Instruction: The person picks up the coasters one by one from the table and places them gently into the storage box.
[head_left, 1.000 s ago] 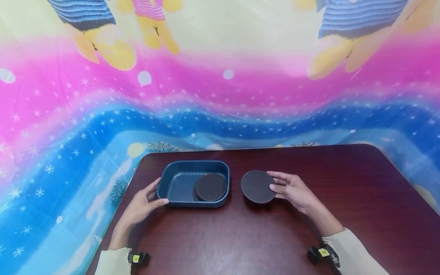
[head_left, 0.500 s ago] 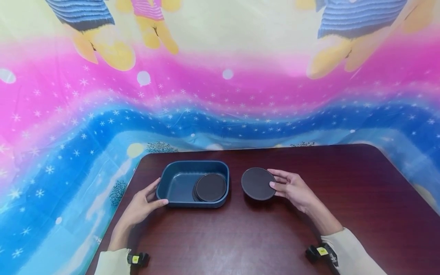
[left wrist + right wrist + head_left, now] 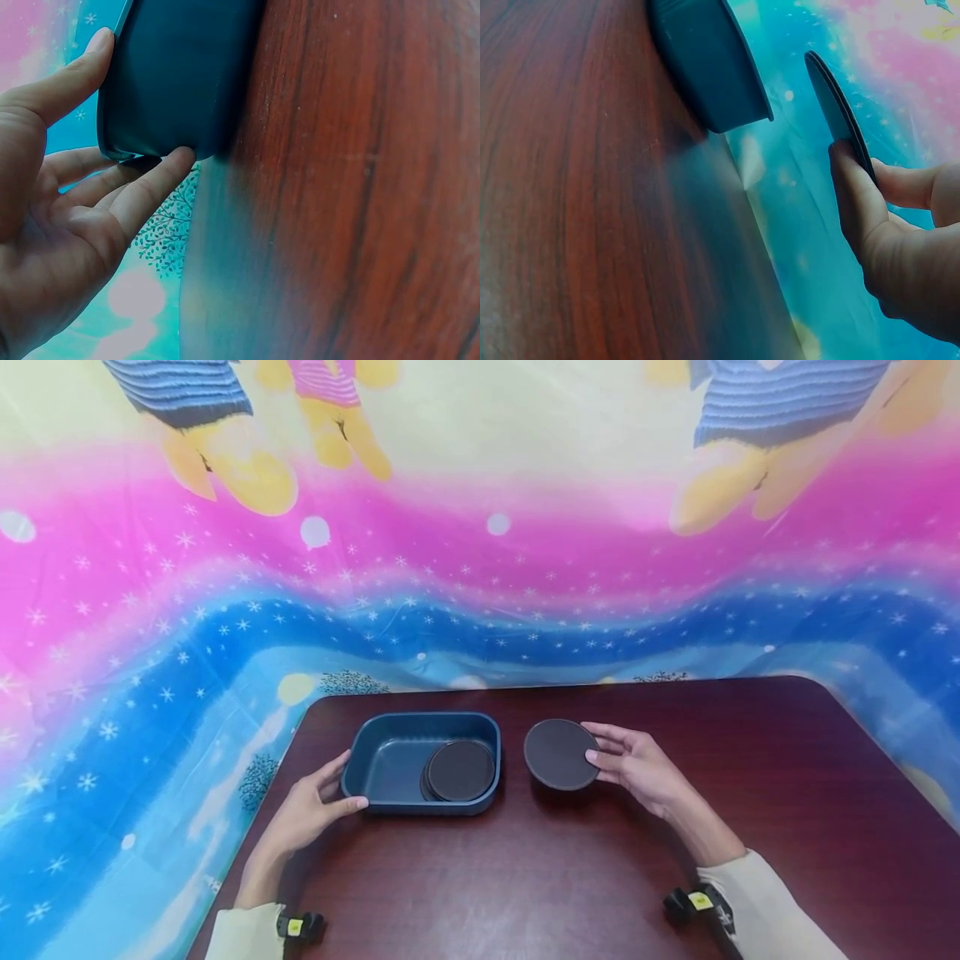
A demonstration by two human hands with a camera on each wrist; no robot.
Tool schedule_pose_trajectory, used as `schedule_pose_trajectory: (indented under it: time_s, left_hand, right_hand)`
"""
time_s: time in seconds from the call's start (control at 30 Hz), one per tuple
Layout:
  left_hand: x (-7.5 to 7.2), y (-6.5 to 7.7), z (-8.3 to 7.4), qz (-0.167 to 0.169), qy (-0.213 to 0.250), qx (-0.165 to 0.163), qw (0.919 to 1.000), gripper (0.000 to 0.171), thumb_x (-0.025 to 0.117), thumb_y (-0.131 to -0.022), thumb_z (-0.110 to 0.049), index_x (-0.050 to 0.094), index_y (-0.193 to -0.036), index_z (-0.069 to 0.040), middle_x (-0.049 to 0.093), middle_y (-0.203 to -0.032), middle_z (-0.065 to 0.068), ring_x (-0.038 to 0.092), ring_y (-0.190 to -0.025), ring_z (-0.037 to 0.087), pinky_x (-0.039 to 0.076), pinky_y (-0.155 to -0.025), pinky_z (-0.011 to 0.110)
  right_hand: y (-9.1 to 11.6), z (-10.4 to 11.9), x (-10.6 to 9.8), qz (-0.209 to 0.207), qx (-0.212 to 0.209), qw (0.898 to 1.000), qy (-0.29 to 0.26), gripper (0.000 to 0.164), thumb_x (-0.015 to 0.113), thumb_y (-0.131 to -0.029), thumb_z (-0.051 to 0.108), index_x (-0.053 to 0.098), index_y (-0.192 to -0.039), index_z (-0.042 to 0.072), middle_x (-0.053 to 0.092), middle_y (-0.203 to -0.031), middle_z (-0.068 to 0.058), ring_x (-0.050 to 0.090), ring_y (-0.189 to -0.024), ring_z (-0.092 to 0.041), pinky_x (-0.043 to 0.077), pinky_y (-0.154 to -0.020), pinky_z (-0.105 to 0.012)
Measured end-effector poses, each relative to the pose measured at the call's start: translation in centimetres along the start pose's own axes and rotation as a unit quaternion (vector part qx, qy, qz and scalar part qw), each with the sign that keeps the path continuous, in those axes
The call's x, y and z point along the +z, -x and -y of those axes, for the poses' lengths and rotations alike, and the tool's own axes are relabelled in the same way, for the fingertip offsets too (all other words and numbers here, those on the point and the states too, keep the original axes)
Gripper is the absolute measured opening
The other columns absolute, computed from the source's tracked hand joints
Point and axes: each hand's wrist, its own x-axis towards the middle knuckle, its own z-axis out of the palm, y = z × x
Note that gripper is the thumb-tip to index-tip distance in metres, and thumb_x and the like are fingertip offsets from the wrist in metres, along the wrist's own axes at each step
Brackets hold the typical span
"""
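Note:
A dark round coaster [image 3: 560,754] with a stitched-looking edge is pinched at its right side by my right hand [image 3: 637,767], thumb on top and fingers beneath. In the right wrist view the coaster [image 3: 838,105] is raised above the table. My left hand [image 3: 306,810] grips the near left corner of a dark blue rectangular bin [image 3: 420,807], thumb at the front rim and fingers along the left end. In the left wrist view, fingertips press the wall of the bin [image 3: 176,75]. Inside the bin, at its right end, lies a small stack of similar round coasters [image 3: 461,770].
The dark red-brown wooden table [image 3: 480,877] extends to both sides and in front of the bin. Behind it hangs a colourful printed cloth [image 3: 480,568], reaching down past the table's back and left edges.
My right hand has lifted the coaster slightly, up and away from me, over the last second. The left hand and the bin have stayed in place.

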Motion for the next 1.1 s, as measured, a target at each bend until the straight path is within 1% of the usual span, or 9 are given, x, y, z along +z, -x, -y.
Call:
schedule_pose_trajectory:
  time_s: [0.27, 0.53, 0.8, 0.9, 1.1]
  left_hand:
    - [0.0, 0.0, 0.0, -0.002, -0.004, -0.001, 1.0, 0.09, 0.083, -0.097, -0.026, 0.033, -0.169, -0.009, 0.049, -0.164, 0.026, 0.057, -0.144, 0.046, 0.06, -0.104, 0.05]
    - [0.1, -0.1, 0.0, -0.002, -0.004, 0.0, 1.0, 0.09, 0.083, -0.097, -0.026, 0.032, -0.169, -0.008, 0.049, -0.163, 0.027, 0.056, -0.145, 0.046, 0.059, -0.105, 0.051]
    - [-0.1, -0.1, -0.3, 0.004, 0.008, 0.003, 1.0, 0.09, 0.082, -0.097, -0.025, 0.032, -0.17, -0.008, 0.048, -0.164, 0.027, 0.055, -0.145, 0.046, 0.06, -0.104, 0.048]
    - [-0.1, -0.1, -0.4, 0.006, 0.011, 0.004, 0.9999, 0.09, 0.082, -0.097, -0.025, 0.031, -0.17, -0.008, 0.048, -0.163, 0.027, 0.056, -0.145, 0.046, 0.06, -0.104, 0.049]
    - [-0.1, 0.0, -0.5, 0.005, 0.009, 0.003, 0.9999, 0.091, 0.083, -0.097, -0.025, 0.031, -0.17, -0.008, 0.048, -0.163, 0.027, 0.056, -0.145, 0.046, 0.06, -0.104, 0.051]
  right_hand:
    - [-0.3, 0.5, 0.3, 0.0, 0.004, 1.0, 0.0, 0.066, 0.067, -0.106, 0.008, 0.038, -0.165, 0.0, 0.052, -0.155, -0.032, 0.076, -0.103, -0.007, 0.064, -0.091, -0.024]
    - [-0.7, 0.6, 0.5, -0.002, 0.004, 1.0, -0.004, 0.066, 0.068, -0.105, 0.007, 0.039, -0.164, 0.0, 0.062, -0.145, -0.021, 0.076, -0.1, -0.007, 0.064, -0.088, -0.024]
    - [-1.0, 0.8, 0.7, 0.002, 0.001, 1.0, -0.015, 0.067, 0.068, -0.104, 0.005, 0.039, -0.164, -0.002, 0.063, -0.142, -0.018, 0.076, -0.097, -0.007, 0.064, -0.086, -0.023]
    - [-1.0, 0.9, 0.8, 0.003, 0.0, 1.0, -0.017, 0.067, 0.068, -0.104, 0.004, 0.038, -0.164, -0.003, 0.063, -0.142, -0.019, 0.076, -0.097, -0.006, 0.064, -0.085, -0.023]
    - [-1.3, 1.0, 1.1, 0.008, 0.004, 1.0, -0.017, 0.066, 0.066, -0.105, 0.004, 0.038, -0.164, -0.003, 0.055, -0.152, -0.03, 0.076, -0.099, -0.006, 0.064, -0.087, -0.023]
